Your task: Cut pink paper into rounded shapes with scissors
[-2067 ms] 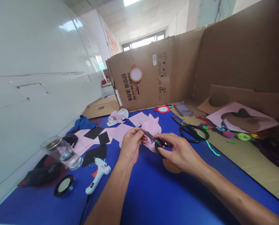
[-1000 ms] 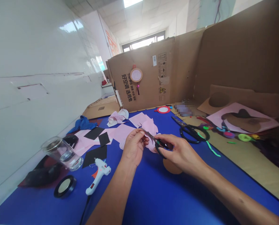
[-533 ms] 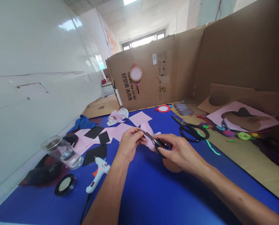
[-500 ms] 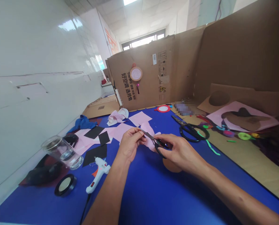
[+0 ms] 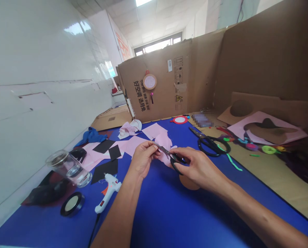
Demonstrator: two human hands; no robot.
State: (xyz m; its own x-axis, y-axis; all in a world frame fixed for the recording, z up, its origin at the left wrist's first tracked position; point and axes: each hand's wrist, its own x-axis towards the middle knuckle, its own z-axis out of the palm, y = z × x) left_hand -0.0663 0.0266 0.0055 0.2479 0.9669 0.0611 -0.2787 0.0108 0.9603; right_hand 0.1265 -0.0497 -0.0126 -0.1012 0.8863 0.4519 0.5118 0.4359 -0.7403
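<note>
The fingers of my left hand are pinched at the edge of a curvy-cut pink paper. My right hand is closed round the black handles of small scissors. Their blades point left, in front of the pink paper and close to my left fingertips. I cannot make out exactly where the blades meet the paper. Under my right hand lies a brown cardboard disc, partly covered.
To the left are a white glue gun, a roll of tape, a glass jar and black squares. Larger black scissors lie to the right. A cardboard wall stands at the back.
The scissors blades have shifted slightly between my hands, and a bit more of the pink paper shows behind them. Both hands stay in nearly the same place.
</note>
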